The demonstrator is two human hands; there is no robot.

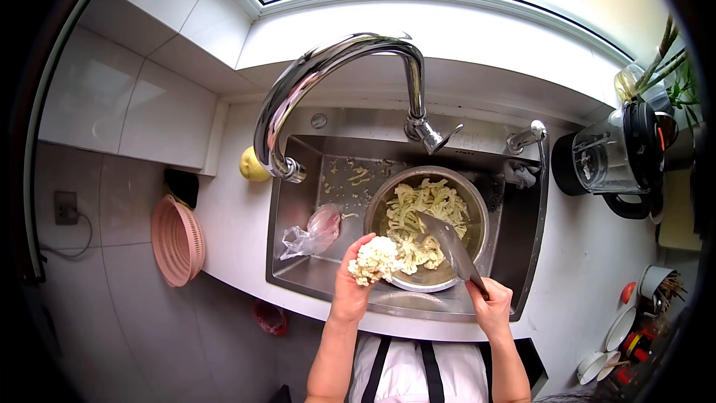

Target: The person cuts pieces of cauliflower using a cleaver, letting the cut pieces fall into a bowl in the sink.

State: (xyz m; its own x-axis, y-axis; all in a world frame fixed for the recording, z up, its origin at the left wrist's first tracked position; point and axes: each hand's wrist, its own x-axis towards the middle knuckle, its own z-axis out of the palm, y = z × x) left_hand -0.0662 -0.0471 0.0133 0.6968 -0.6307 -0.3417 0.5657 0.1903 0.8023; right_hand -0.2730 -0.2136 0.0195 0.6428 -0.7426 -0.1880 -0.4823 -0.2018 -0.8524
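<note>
My left hand (350, 287) is closed around a chunk of cauliflower (375, 260), held over the near left rim of a metal bowl (477, 201). In my right hand (492, 306) is a kitchen knife (455, 248), gripped by its dark handle. Its broad blade points up and left over the bowl, with the tip close to the held cauliflower's right side. Many cut cauliflower florets (425, 205) lie inside the bowl. The bowl stands in a steel sink (298, 205).
A tall curved faucet (335, 48) arches over the sink's left side. A plastic bag with something pinkish (321, 227) and cauliflower scraps lie in the sink. A yellow fruit (253, 165) and pink basket (179, 242) are at left; a blender (608, 153) and bowls (593, 366) at right.
</note>
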